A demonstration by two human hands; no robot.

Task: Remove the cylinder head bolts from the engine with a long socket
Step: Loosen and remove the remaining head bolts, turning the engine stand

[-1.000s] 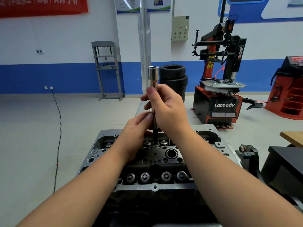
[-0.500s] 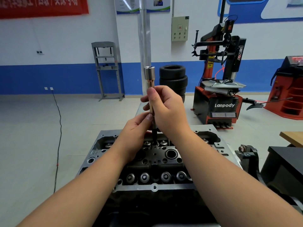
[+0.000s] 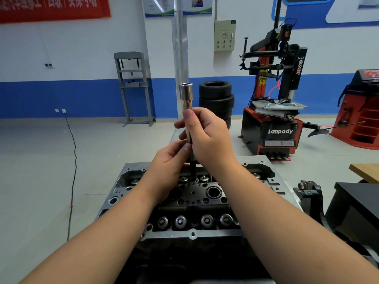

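Observation:
The long socket [image 3: 186, 95] stands nearly upright over the cylinder head [image 3: 196, 197], its shiny square-drive end on top. My right hand [image 3: 209, 138] grips its shaft in the upper middle. Just below, my left hand [image 3: 170, 160] pinches the shaft with thumb and fingers. The socket's dark lower end [image 3: 192, 171] reaches down into the head between the valve springs [image 3: 204, 178]. The bolt under it is hidden. A row of valve springs [image 3: 193, 221] lines the near side of the head.
A black block [image 3: 356, 210] and a wooden bench corner [image 3: 367, 171] lie right of the engine. Behind stand a red tyre changer [image 3: 272, 124], stacked tyres [image 3: 216, 99], a steel pillar [image 3: 180, 48] and a grey press frame [image 3: 133, 87]. A black cable [image 3: 72, 171] runs across the floor at left.
The socket's top has tilted slightly left and sunk a little. Both hands keep their hold on the shaft.

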